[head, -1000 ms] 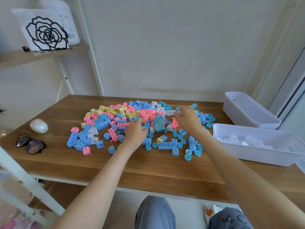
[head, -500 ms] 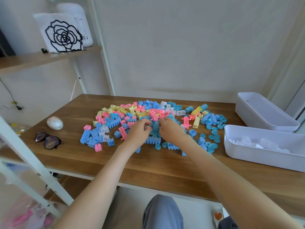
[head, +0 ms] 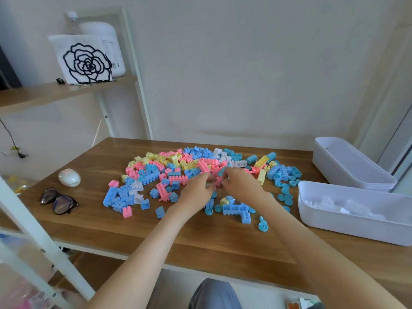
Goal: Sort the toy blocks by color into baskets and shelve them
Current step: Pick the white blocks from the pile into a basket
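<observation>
A heap of pink, blue, yellow and white toy blocks (head: 174,166) is spread over the middle of the wooden table (head: 111,233). My left hand (head: 196,195) and my right hand (head: 242,186) meet at the near edge of the heap, fingertips together. Between them is a pink block (head: 217,182), pinched by the left fingers, and a teal block (head: 221,171) sits at the right fingertips. A white basket (head: 356,224) at the right holds white blocks. Behind it stands a stack of empty white baskets (head: 347,168).
Blue wheel pieces (head: 285,194) lie between my right arm and the basket. Sunglasses (head: 59,200) and a white egg-shaped object (head: 69,177) rest at the table's left end. A wooden shelf (head: 66,91) with a rose-print bag rises at the left, on a white frame (head: 33,233).
My right hand came in from the right part of the heap to meet the left hand at the middle. The camera view swung a little to the left.
</observation>
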`<control>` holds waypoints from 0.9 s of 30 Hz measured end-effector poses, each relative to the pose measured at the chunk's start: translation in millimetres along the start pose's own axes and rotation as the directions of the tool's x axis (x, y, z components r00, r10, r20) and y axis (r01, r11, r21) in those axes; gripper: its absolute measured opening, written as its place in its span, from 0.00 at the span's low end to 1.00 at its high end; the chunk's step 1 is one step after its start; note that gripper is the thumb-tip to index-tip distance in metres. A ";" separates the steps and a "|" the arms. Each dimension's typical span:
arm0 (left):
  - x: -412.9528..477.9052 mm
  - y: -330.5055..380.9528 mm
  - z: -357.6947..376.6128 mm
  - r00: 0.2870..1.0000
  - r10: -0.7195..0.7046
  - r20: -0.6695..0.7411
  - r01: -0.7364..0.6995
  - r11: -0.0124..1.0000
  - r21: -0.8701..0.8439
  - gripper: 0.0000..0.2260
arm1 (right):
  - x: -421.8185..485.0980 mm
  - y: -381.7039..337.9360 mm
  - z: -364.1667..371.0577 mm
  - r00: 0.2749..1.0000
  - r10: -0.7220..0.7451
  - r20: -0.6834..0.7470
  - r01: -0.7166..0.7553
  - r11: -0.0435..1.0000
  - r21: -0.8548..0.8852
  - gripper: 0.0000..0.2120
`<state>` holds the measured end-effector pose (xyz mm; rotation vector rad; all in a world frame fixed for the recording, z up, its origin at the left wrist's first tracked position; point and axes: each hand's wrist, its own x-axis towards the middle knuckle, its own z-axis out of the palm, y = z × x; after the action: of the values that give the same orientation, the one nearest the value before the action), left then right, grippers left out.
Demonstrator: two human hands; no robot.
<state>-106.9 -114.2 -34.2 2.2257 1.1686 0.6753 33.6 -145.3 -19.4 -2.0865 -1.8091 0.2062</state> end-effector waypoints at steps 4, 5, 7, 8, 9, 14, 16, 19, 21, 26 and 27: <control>9.0 39.5 19.2 0.999 0.044 -0.012 -0.044 0.999 -0.022 0.15 | -23.2 25.9 -47.2 0.989 0.029 -0.144 -0.017 0.996 0.084 0.07; 11.4 49.4 25.5 0.998 0.051 -0.030 -0.051 0.999 0.005 0.15 | -28.9 33.1 -56.2 0.981 0.054 -0.188 -0.034 0.994 0.107 0.06; 15.4 73.4 40.2 0.994 0.097 -0.056 -0.096 0.995 0.025 0.15 | -41.5 51.8 -73.4 0.958 0.115 -0.263 -0.083 0.988 0.130 0.06; 16.2 87.9 48.4 0.990 0.134 -0.048 -0.134 0.991 0.000 0.15 | -48.7 65.1 -80.5 0.946 0.154 -0.284 -0.120 0.984 0.135 0.06; 17.5 100.5 55.5 0.984 0.173 -0.035 -0.174 0.984 -0.033 0.15 | -55.6 77.7 -86.3 0.935 0.186 -0.301 -0.153 0.980 0.131 0.06; 19.9 155.9 92.1 0.948 0.313 0.059 -0.299 0.939 -0.169 0.14 | -91.2 149.6 -103.1 0.835 0.363 -0.414 -0.378 0.925 0.047 0.06; 20.2 168.8 105.4 0.919 0.360 0.162 -0.342 0.931 -0.132 0.13 | -103.7 166.7 -110.1 0.867 0.402 -0.295 -0.409 0.912 0.039 0.08; 18.9 176.6 118.1 0.861 0.391 0.324 -0.407 0.913 -0.018 0.13 | -124.3 179.2 -118.9 0.935 0.351 -0.047 -0.343 0.932 0.120 0.11; 17.7 174.3 120.2 0.855 0.377 0.356 -0.411 0.912 0.019 0.15 | -136.5 182.5 -122.3 0.948 0.317 0.037 -0.318 0.930 0.182 0.11; 17.4 157.5 116.9 0.863 0.356 0.358 -0.392 0.919 0.031 0.15 | -144.1 196.2 -122.3 0.936 0.349 0.044 -0.332 0.917 -0.220 0.12; 17.3 154.2 115.7 0.869 0.355 0.346 -0.387 0.922 0.028 0.14 | -142.5 200.2 -122.5 0.927 0.376 0.013 -0.358 0.892 -0.276 0.13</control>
<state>65.6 -199.9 -15.0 2.5532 0.6188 0.3609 237.4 -328.1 1.3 -2.6389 -1.5293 0.1332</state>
